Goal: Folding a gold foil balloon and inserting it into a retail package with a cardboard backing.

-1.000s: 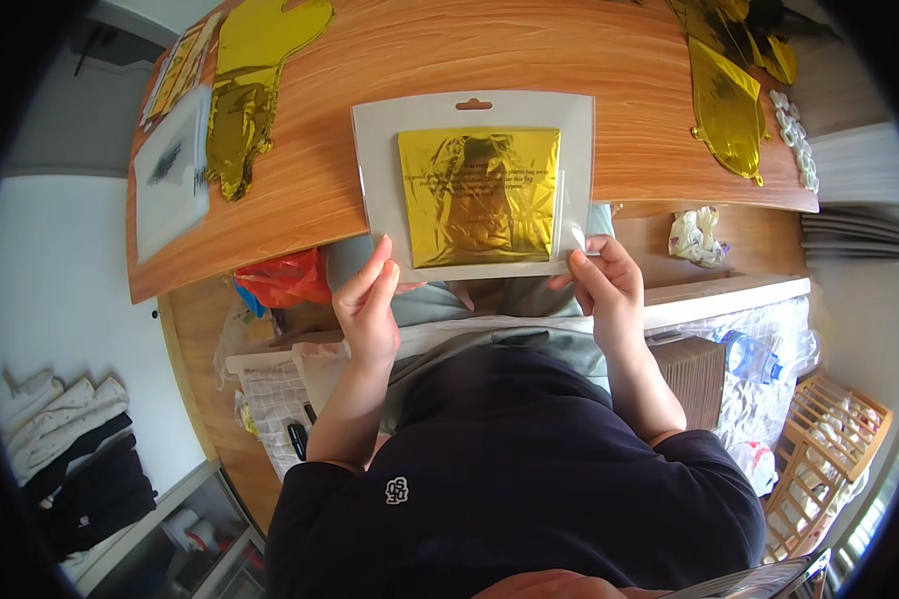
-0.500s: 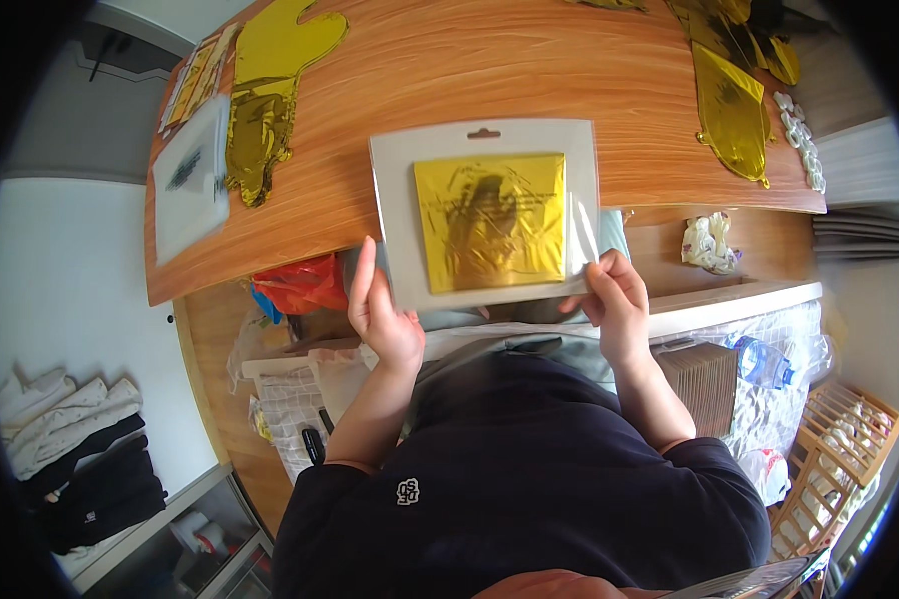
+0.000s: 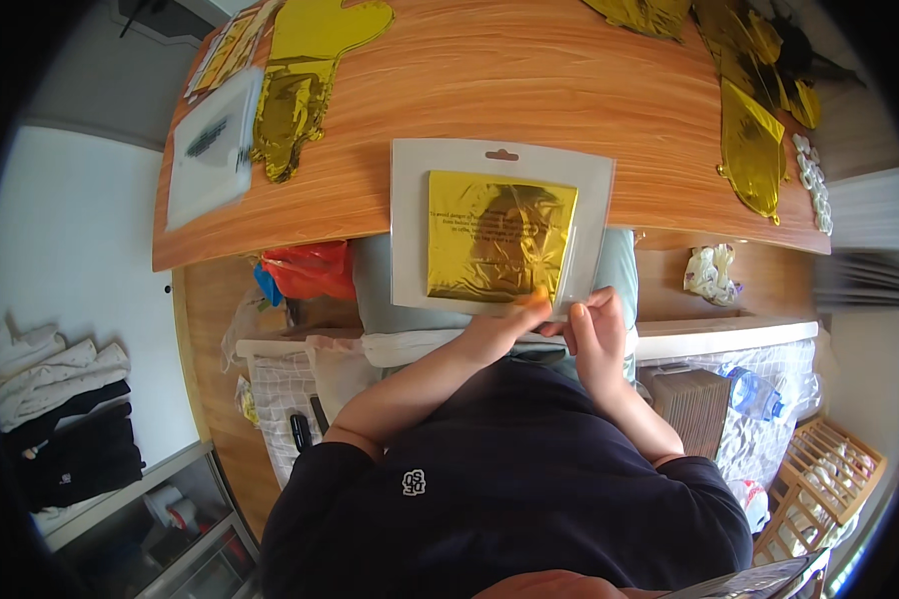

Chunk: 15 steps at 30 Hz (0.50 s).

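A flat clear hang-hole pouch [image 3: 411,225] with a pale backing is held up in front of my body, just off the near table edge. Inside it lies a folded gold foil sheet [image 3: 499,232] with dark print. My left hand [image 3: 501,327] grips the bottom edge, its thumb over the front of the foil; its other fingers are mostly hidden. Close beside it, my right hand [image 3: 596,329] pinches the lower right corner between thumb and fingers.
On the wooden table [image 3: 509,80] lie a flat gold foil balloon [image 3: 295,95], a stack of clear pouches [image 3: 210,150], more gold foil [image 3: 752,150] and white coiled pieces [image 3: 814,185]. Below are a red bag [image 3: 310,270], a cardboard stack [image 3: 687,404] and a plastic bottle [image 3: 754,392].
My left hand has left the pouch's left side and come to its bottom edge, near my right hand. The pouch sits slightly lower and further right in view.
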Motion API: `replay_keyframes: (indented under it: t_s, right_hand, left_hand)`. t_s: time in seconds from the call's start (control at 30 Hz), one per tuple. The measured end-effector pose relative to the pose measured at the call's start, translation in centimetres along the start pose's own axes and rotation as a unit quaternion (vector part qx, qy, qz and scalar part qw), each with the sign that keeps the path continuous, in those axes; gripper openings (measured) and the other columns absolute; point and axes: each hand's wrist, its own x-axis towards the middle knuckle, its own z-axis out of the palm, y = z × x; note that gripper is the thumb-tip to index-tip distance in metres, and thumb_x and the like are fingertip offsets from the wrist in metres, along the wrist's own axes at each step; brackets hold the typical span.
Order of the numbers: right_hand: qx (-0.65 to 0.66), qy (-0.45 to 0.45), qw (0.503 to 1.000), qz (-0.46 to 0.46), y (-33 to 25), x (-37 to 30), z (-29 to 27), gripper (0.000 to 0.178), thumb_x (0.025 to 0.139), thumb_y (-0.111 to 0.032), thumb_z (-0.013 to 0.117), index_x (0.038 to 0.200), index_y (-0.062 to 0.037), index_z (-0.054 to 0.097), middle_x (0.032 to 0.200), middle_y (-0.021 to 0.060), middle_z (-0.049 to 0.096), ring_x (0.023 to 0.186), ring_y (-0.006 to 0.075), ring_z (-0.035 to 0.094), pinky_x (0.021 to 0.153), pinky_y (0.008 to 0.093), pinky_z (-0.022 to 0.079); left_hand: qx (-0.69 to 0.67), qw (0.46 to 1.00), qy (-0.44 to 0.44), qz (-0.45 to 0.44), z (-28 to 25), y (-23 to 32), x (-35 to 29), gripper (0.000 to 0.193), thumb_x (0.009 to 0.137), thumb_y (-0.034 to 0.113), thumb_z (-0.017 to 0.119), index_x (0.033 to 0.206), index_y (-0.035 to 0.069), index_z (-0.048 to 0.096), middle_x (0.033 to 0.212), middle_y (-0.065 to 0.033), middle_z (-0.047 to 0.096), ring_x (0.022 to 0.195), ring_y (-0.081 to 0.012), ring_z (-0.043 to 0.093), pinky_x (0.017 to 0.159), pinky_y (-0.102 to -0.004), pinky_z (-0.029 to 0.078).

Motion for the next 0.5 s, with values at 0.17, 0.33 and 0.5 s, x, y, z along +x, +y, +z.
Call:
replay_keyframes:
  t_s: [0.17, 0.33, 0.5]
  right_hand:
    - [-0.036, 0.026, 0.999, -0.018, -0.5, -0.1, -0.8, 0.009, 0.113, -0.014, 0.048, 0.11, -0.0077, 0.042, 0.086, 0.0087, 0.067, 0.067, 0.0086, 0.064, 0.053, 0.0181, 0.037]
    - [-0.035, 0.042, 0.999, 0.002, -1.0, 0.2, -1.7, 0.008, 0.11, -0.015, 0.052, 0.106, -0.0105, 0.046, 0.087, 0.0066, 0.065, 0.057, 0.0106, 0.062, 0.047, 0.0197, 0.034]
    - [0.003, 0.101, 0.995, 0.018, -1.5, 0.6, -2.0, 0.009, 0.108, -0.013, 0.054, 0.102, -0.0111, 0.047, 0.078, 0.0025, 0.063, 0.056, 0.0115, 0.062, 0.048, 0.0205, 0.036]
  left_hand:
    - [-0.145, 0.987, 0.066, 0.027, -0.3, 2.5, 0.5, 0.031, 0.109, 0.021, 0.058, 0.132, 0.001, 0.063, 0.123, -0.0022, 0.066, 0.116, -0.0094, 0.058, 0.101, -0.0298, 0.047]
    - [-0.153, 0.977, 0.134, 0.064, -4.6, 2.0, -0.8, 0.033, 0.107, 0.014, 0.062, 0.138, 0.005, 0.061, 0.133, -0.002, 0.064, 0.122, -0.011, 0.06, 0.105, -0.0303, 0.047]
    - [-0.236, 0.961, 0.118, 0.078, -4.4, 5.7, -1.7, 0.041, 0.11, 0.026, 0.054, 0.144, 0.003, 0.056, 0.139, -0.008, 0.063, 0.137, -0.0202, 0.053, 0.117, -0.0411, 0.037]
